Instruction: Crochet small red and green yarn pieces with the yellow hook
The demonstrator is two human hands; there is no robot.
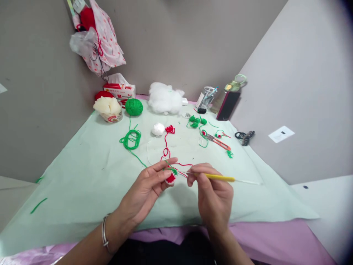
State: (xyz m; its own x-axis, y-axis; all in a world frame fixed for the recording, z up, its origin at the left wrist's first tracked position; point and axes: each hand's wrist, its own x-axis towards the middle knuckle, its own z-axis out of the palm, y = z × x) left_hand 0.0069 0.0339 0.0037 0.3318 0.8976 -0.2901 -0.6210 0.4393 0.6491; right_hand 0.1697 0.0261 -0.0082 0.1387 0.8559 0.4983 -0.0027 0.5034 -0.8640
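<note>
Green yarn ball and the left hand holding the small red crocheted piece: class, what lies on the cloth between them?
In the head view, a loose green yarn coil lies between the green yarn ball and the left hand.

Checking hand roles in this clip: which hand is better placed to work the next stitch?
Likely the right hand: it grips the hook, tip pointing at the red piece. The left hand is pinching that piece, so it can only steady it.

A green yarn ball [134,106] sits beside a cup of cream fluff [108,108] near the wall; white stuffing [164,98] lies just right of them. Scissors [217,141] lie on the pale green cloth [82,173]; a tissue box [119,90] stands behind.
</note>
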